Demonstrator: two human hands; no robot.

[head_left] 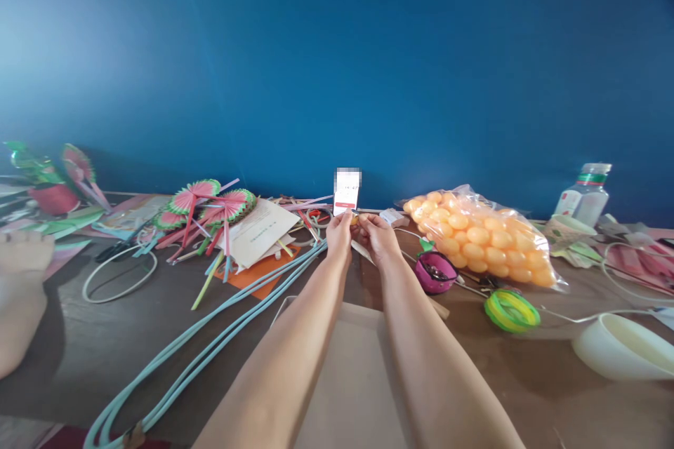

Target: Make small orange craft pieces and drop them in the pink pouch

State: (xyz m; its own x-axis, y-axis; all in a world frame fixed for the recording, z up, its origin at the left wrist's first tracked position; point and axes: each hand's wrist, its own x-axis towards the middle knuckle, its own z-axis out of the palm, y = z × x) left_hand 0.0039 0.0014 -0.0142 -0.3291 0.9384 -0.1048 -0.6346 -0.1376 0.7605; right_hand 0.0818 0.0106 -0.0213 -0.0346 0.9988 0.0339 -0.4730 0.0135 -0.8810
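My left hand and my right hand are stretched out in front of me, close together. Between their pinched fingertips is a small yellow and dark piece, too small to name. Both hands are closed on it. Just behind them a phone stands upright with its screen lit, partly blurred out. Under my forearms lies a pale tray. To the right of my right hand sits a purple bowl with small dark things inside.
A clear bag of orange balls, a green-yellow ring stack, a cream bowl and a bottle stand right. Left are folded paper fans, papers, light-blue tubes and another person's bare limb. A blue wall rises behind.
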